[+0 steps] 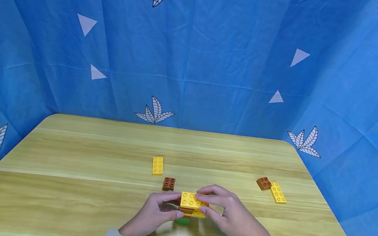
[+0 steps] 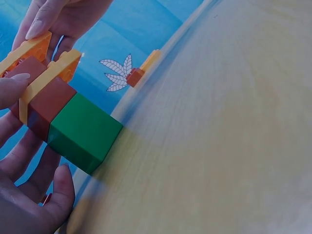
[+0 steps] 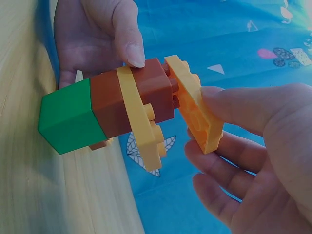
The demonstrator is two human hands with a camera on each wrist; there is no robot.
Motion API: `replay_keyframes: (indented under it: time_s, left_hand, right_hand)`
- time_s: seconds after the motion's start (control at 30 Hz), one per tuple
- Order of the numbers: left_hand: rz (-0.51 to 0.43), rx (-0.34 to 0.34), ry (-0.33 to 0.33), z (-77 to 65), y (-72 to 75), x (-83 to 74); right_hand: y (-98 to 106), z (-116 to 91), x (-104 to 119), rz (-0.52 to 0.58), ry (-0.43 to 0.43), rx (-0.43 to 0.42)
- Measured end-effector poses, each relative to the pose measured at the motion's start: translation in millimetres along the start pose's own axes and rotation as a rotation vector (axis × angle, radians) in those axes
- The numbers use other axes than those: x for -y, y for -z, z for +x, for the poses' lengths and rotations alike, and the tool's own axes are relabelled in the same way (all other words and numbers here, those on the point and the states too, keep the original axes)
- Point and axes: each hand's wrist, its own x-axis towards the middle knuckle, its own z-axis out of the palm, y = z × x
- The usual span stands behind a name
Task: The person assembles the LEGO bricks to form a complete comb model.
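Observation:
A small tower of toy building bricks stands between both hands at the table's near middle. Its base is a green block (image 2: 85,131), then a brown brick (image 3: 107,107), a thin yellow plate (image 3: 139,131) jutting to one side and another brown brick (image 3: 156,90). My left hand (image 1: 154,211) grips the tower, thumb at the upper brown brick. With thumb and fingers, my right hand (image 1: 234,212) pinches a second yellow plate (image 1: 187,199) at the top. In the right wrist view this plate tilts over the brown studs, a gap showing on one side.
Behind the tower, a loose yellow plate (image 1: 157,166) and a brown brick (image 1: 169,184) lie on the wooden table (image 1: 63,177). Toward the right, another brown brick (image 1: 263,183) lies against a yellow plate (image 1: 278,193). A blue patterned cloth (image 1: 216,59) hangs around the table.

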Motion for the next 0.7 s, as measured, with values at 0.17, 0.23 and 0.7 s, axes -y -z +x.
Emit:
replay_keyframes:
  time_s: [0.17, 0.23, 0.7]
  left_hand:
    - [-0.002, 0.001, 0.0, 0.0, -0.1, 0.4]
    - [0.002, 0.0, 0.001, 0.0, -0.2, 0.4]
    - [0.004, -0.042, -0.029, -0.6, -3.6, -8.3]
  right_hand:
    - [0.1, -0.2, 0.7, 0.008, -0.018, 0.017]
    - [0.2, -0.2, 0.9, 0.01, -0.026, 0.02]
    - [-0.5, -1.0, 0.5, 0.009, 0.016, 0.01]
